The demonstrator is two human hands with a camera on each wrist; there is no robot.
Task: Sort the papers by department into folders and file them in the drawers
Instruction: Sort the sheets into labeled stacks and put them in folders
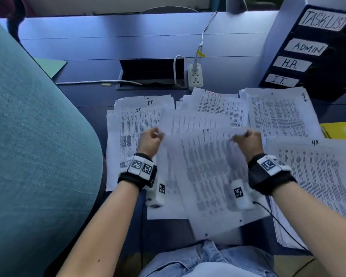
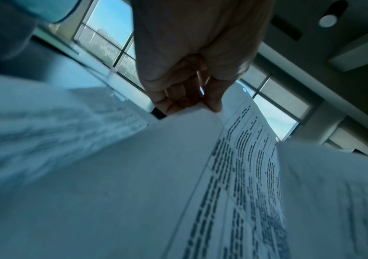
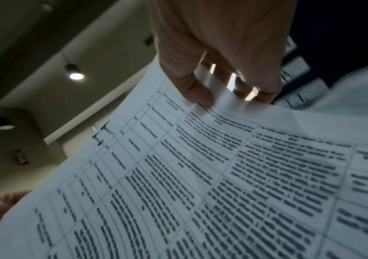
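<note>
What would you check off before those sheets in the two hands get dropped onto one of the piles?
1. Left hand grips the held sheets at the top left corner: ok.
2. Right hand pinches the top right corner: ok.
3. Department mark on the held sheets: something like IT shows in the right wrist view, but blurred: cannot tell.
4. IT pile is labelled and lies left, beside the left hand: ok.
5. HR pile is labelled and lies right: ok.
6. Piles squared up: edges are fanned and overlapping: not ok.
</note>
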